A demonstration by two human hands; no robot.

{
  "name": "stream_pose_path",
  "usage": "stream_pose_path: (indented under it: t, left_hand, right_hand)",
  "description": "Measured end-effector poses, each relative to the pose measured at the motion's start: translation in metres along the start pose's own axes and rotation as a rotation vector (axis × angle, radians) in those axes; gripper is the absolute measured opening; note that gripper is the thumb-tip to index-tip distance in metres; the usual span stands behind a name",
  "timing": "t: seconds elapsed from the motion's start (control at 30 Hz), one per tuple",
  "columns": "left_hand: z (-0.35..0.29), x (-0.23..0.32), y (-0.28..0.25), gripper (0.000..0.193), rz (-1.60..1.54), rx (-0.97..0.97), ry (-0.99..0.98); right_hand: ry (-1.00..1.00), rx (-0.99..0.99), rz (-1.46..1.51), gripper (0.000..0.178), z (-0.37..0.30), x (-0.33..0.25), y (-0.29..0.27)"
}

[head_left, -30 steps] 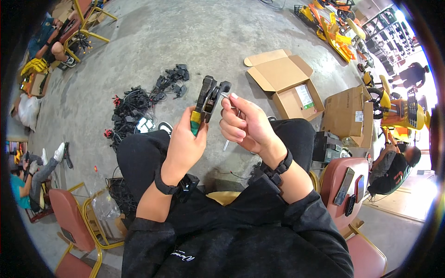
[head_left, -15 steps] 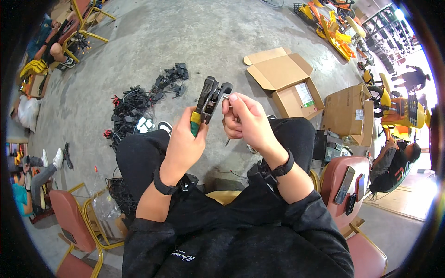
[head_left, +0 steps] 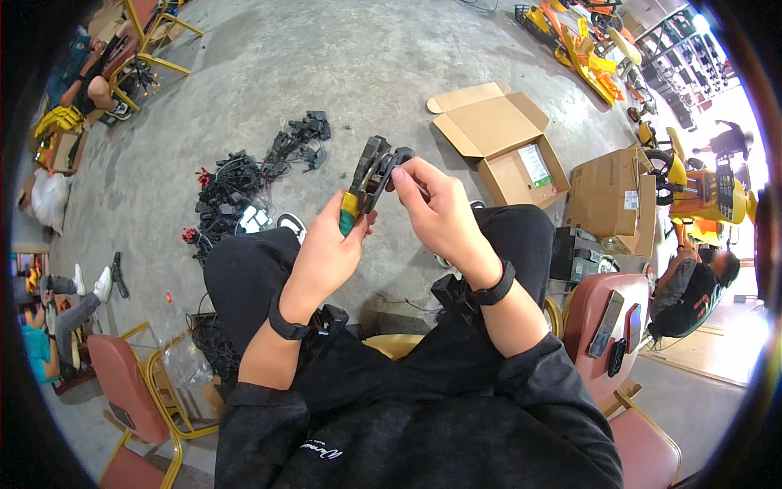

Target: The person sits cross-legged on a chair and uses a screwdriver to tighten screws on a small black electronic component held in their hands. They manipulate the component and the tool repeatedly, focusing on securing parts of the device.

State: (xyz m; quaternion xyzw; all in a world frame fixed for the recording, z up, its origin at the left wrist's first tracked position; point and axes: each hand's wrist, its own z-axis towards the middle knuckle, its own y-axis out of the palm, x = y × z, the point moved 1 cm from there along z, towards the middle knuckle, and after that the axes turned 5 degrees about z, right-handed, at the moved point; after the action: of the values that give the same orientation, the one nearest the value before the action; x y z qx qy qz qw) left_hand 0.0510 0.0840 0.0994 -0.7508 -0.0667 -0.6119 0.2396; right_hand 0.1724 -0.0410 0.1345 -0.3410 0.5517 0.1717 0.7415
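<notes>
My left hand point(head_left: 324, 259) is wrapped round the green and yellow handle of a plier-type hand tool, which looks like a wire stripper point(head_left: 369, 173). Its black head points up and away from me. At the right side of that head, my right hand point(head_left: 444, 210) is closed in a pinch, thumb and index finger against the jaws. Something thin and dark shows between its fingers, mostly hidden, so I cannot make out what it is. Beyond my left knee, a heap of black cables and small black boxes point(head_left: 232, 191) lies on the concrete floor.
An open cardboard box point(head_left: 521, 191) lies ahead right, with a taller carton point(head_left: 607, 200) beside it. A red-brown chair point(head_left: 611, 314) at my right holds phone-like devices. Another chair point(head_left: 122, 371) stands at left. People sit at both sides; yellow machines stand far right.
My right hand has come up tighter against the tool's head, its fingers now turned over the jaws. The tool has dipped slightly, and the silvery bit at the fingertips no longer shows.
</notes>
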Motion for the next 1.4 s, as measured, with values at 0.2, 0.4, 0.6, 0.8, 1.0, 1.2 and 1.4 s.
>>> stream_pose_path:
  t: [0.2,0.4,0.6,0.8,1.0,1.2,1.4]
  left_hand:
    - [-0.003,0.019,-0.009,0.034,0.224,-0.025,0.021]
    - [-0.001,0.006,-0.010,0.041,0.125,-0.063,0.065]
    - [0.000,0.001,-0.006,0.030,0.216,-0.054,-0.003]
    - [-0.003,0.015,-0.004,0.026,0.177,0.027,0.027]
    - [-0.003,0.012,-0.003,0.018,0.103,0.062,-0.029]
    - [-0.002,0.012,-0.003,0.016,0.087,0.099,-0.033]
    - [-0.002,0.009,-0.003,0.029,0.254,0.181,0.134]
  right_hand:
    - [-0.001,-0.031,0.037,0.020,-0.001,0.005,0.003]
    - [0.023,-0.056,0.041,0.020,0.000,0.004,0.003]
    - [0.069,-0.031,0.064,0.022,0.002,0.003,0.000]
    - [0.096,-0.042,0.148,0.024,0.001,0.011,0.001]
    - [0.113,-0.040,0.249,0.027,-0.001,0.001,0.001]
    - [0.190,-0.078,0.500,0.033,0.001,0.004,0.004]
    - [0.419,-0.217,0.979,0.034,-0.001,0.007,0.009]
